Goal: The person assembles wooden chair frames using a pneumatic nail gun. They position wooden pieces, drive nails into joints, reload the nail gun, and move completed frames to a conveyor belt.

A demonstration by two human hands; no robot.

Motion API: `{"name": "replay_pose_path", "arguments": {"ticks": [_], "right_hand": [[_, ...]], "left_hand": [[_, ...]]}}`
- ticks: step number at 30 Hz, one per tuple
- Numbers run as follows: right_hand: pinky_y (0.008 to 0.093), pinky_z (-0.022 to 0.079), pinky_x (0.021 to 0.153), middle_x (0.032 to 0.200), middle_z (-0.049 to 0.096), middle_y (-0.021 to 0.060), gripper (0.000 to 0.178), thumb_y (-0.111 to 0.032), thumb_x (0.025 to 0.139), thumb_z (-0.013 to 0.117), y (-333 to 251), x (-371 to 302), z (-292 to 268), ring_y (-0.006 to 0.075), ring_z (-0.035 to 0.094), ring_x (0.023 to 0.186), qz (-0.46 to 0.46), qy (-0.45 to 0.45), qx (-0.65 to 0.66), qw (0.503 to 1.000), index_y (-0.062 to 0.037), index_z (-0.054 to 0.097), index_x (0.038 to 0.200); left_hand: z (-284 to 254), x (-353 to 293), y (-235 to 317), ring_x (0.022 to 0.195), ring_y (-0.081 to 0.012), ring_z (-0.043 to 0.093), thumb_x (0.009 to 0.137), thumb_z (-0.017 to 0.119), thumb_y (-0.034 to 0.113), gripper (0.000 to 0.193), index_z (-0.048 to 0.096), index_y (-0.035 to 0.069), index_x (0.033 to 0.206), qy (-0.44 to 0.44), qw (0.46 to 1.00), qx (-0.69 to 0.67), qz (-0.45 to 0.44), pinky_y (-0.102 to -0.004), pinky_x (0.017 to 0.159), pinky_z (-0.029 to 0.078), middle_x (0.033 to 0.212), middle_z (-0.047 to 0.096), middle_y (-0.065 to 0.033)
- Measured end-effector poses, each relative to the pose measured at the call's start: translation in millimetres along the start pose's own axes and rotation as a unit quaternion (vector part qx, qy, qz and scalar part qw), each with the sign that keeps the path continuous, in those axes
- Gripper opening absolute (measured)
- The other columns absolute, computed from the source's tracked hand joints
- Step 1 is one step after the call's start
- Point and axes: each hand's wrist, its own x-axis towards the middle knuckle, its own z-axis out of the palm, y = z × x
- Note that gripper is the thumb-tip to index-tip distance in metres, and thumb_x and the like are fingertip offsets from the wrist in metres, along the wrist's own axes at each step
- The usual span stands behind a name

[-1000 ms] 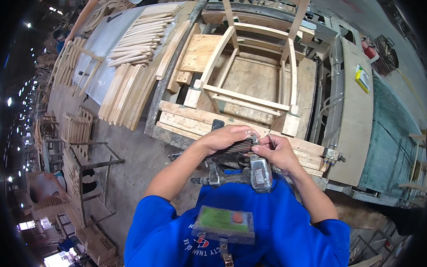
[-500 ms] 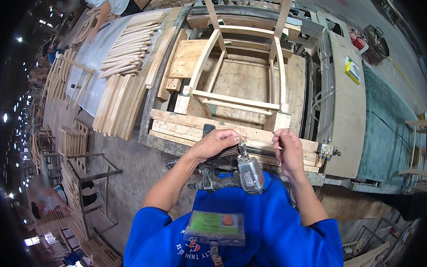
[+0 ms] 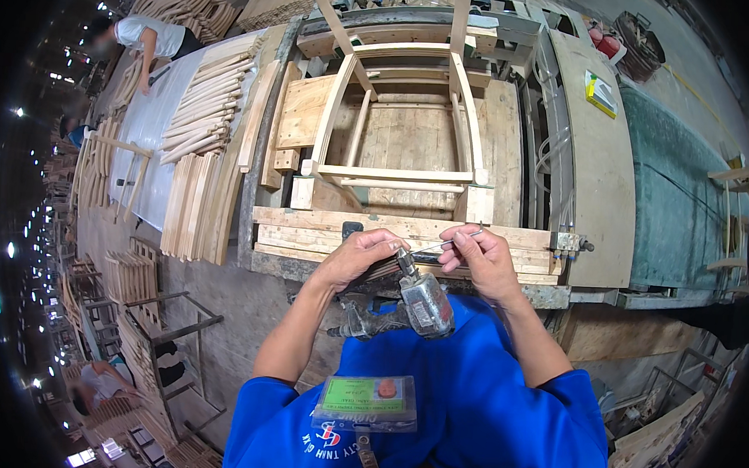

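Observation:
A grey power drill (image 3: pixel 428 306) lies against my blue shirt, its nose pointing up and away from me. My left hand (image 3: pixel 361 257) is closed, with its thumb and fingertips pinched at the tip of the drill's nose. What exactly lies between those fingertips is too small to tell. In my right hand (image 3: pixel 482 262) is a thin metal rod (image 3: pixel 445 244), pinched between thumb and fingers and slanting down toward the drill's tip. A pale wooden chair frame (image 3: pixel 409 174) rests in the work fixture just beyond both hands.
Stacked wooden boards (image 3: pixel 506 239) line the fixture's near edge, with a metal valve block (image 3: pixel 569 242) at their right end. To the left, a table holds piles of wooden sticks (image 3: pixel 210 113). A person (image 3: pixel 154 41) works there. A yellow-and-white packet (image 3: pixel 600 95) lies on the right-hand board.
My right hand has moved a little left and down, and the thin rod now shows in it. The left hand stays at the drill's tip. The whole view has shifted slightly.

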Motion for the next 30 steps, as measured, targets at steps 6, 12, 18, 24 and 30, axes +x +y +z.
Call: {"name": "replay_pose_path", "arguments": {"ticks": [6,12,18,24,30], "right_hand": [[0.0267,0.061,0.072,0.091,0.071,0.0109,0.031,-0.023,0.109,0.056,7.9,-0.3,-0.8,0.0132,0.071,0.078,0.005,-0.004,-0.006,1.0,0.0046,0.068,0.114],[0.0254,0.06,0.071,0.09,0.071,0.0093,0.03,-0.023,0.109,0.056,11.2,2.1,-1.7,0.0126,0.07,0.075,-0.018,0.007,-0.029,0.999,0.0048,0.069,0.108],[0.022,0.055,0.06,0.084,0.069,0.0051,0.025,-0.021,0.106,0.063,24.9,6.2,17.7,0.0078,0.065,0.068,-0.071,0.093,-0.035,0.993,0.0026,0.07,0.1],[0.0205,0.049,0.053,0.076,0.065,0.0014,0.024,-0.021,0.104,0.067,30.5,8.3,37.6,0.0042,0.058,0.061,-0.098,0.175,-0.033,0.979,-0.0002,0.069,0.091],[0.0207,0.05,0.055,0.081,0.066,0.0042,0.026,-0.022,0.106,0.064,29.3,14.0,36.7,0.0061,0.06,0.065,-0.129,0.177,-0.104,0.97,0.0012,0.069,0.096]], "left_hand": [[0.5,-0.5,-1.1,0.089,-0.0079,0.066,0.106,0.062,0.024,0.027,0.07,0.001,0.116,-0.002,1.0,-0.017,-0.002,-0.025,0.08,0.055,0.099,0.071,-0.0031],[0.8,0.6,-2.3,0.089,-0.0084,0.067,0.106,0.061,0.024,0.027,0.07,0.001,0.117,-0.006,1.0,-0.01,0.006,-0.0253,0.081,0.056,0.1,0.071,-0.0034],[0.5,3.8,-4.4,0.088,-0.0094,0.068,0.106,0.062,0.025,0.028,0.07,0.001,0.116,0.0,1.0,-0.001,0.013,-0.0256,0.08,0.056,0.098,0.072,-0.0039],[1.1,3.2,-3.6,0.086,-0.0089,0.067,0.105,0.062,0.026,0.028,0.07,0.001,0.116,0.004,1.0,-0.01,0.018,-0.025,0.079,0.056,0.096,0.072,-0.0033],[0.0,2.7,-3.0,0.085,-0.0086,0.067,0.106,0.061,0.025,0.028,0.069,0.001,0.116,0.004,1.0,-0.011,0.021,-0.0252,0.079,0.056,0.096,0.071,-0.003]]}}
